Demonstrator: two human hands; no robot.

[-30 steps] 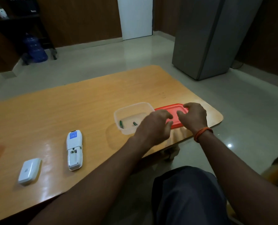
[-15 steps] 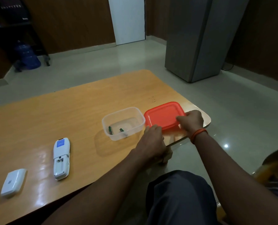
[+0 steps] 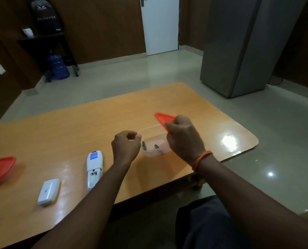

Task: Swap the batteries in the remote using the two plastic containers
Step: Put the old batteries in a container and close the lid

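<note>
right hand: the right hand [image 3: 183,139] grips the red lid [image 3: 165,119] by its near edge, fingers curled round it. the lid hangs tilted, far corner raised, over the far right side of the clear container [image 3: 154,153].
left hand: the left hand [image 3: 126,146] is curled just beside the container's left corner. i cannot tell whether thumb and finger pinch the rim or hold nothing.
clear container: stands open between the two hands, near the near edge of the table [image 3: 59,133], toward its right end.
batteries: two small batteries [image 3: 144,146] lie apart on the container's floor, toward its left side.
remote: the remote [image 3: 94,168] lies face down by the near edge, just left of the left arm, battery bay uncovered. what sits in the bay is too small to tell.
battery cover: the white battery cover [image 3: 49,192] lies further left along the near edge, apart from the remote.
second red piece: a second red piece [image 3: 0,168] sits at the table's left edge, cut off by the frame. lid alone or lidded box, i cannot tell.
how the lid handles: likely thin, light and a little bendy, so it is best held at the rim, as now.
how the container handles: likely light enough to skid on the glossy top, so steady one wall while reaching in.
how the batteries handle: small, smooth and apt to roll. pinch each across its middle between thumb and fingertip.
</note>
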